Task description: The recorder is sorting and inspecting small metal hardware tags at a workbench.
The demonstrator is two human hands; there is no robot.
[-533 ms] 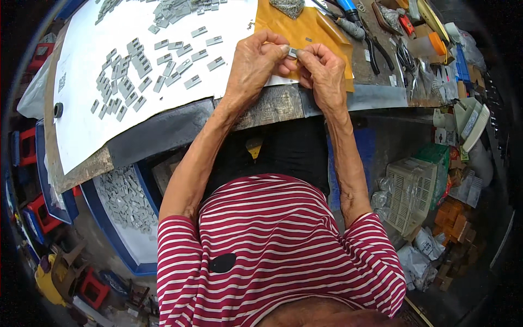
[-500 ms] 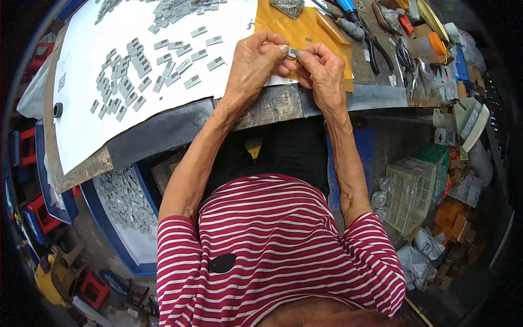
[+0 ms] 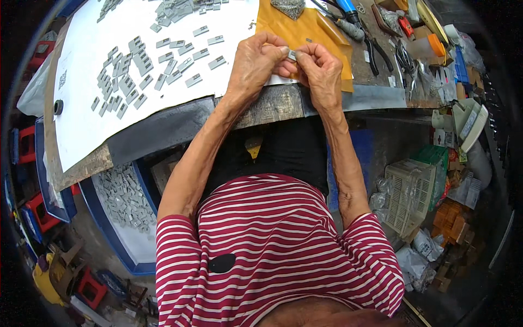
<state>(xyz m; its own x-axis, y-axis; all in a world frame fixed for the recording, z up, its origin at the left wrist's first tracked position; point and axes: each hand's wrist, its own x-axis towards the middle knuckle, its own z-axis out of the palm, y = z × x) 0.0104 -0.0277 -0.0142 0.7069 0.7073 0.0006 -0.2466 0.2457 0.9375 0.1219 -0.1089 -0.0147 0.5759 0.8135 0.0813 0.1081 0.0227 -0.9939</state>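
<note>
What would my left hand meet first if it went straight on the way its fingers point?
Most likely your right hand, just past the small grey piece that your left hand holds, though depth is unclear.

White sheet [image 3: 180, 90] on wooden workbench [image 3: 275, 103]

I'm viewing a cluttered workshop: black-handled pliers [image 3: 372, 64], small grey rectangular pieces [image 3: 144, 68], a blue-walled tray [image 3: 104, 229] holding more.

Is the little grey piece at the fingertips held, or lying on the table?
Held: the grey piece sits pinched between the left hand and the right hand.
</note>
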